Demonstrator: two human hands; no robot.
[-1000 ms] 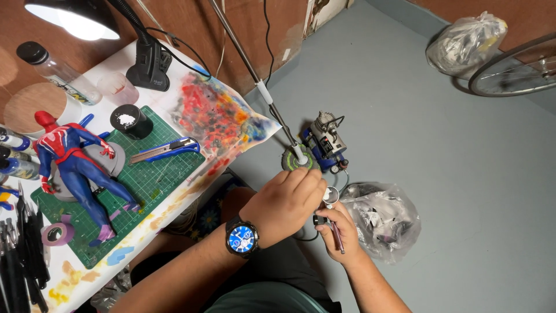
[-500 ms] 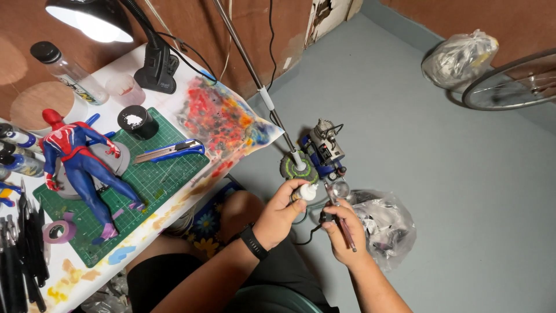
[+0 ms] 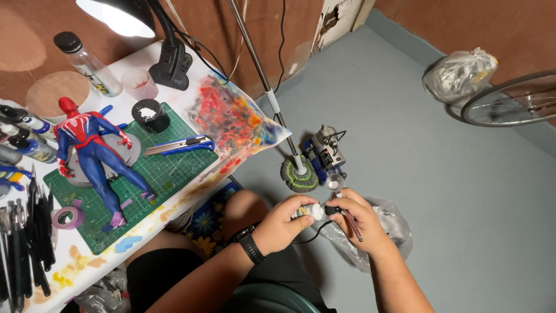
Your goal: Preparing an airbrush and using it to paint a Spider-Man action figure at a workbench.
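Observation:
My left hand (image 3: 282, 225) is wrapped around a small white paint bottle (image 3: 313, 211), held over my lap. My right hand (image 3: 358, 223) grips an airbrush (image 3: 336, 210), its black nozzle end close to the bottle's tip and its clear cup (image 3: 334, 184) standing up above my fingers. A thin reddish stick (image 3: 353, 225) pokes down out of the right hand's fingers. A black hose runs from below my hands toward the floor. A black watch sits on my left wrist.
A small compressor (image 3: 326, 152) and a stand's round base (image 3: 299, 174) sit on the grey floor beyond my hands. A clear plastic bag (image 3: 391, 223) lies under the right hand. The table at left holds a red-and-blue figure (image 3: 92, 153), green cutting mat (image 3: 168, 171), utility knife (image 3: 179, 145), lamp (image 3: 124, 17).
My head has tipped so the table shifted right in view. Both hands have come lower and closer together, and the left hand has turned so its fingers show the white bottle.

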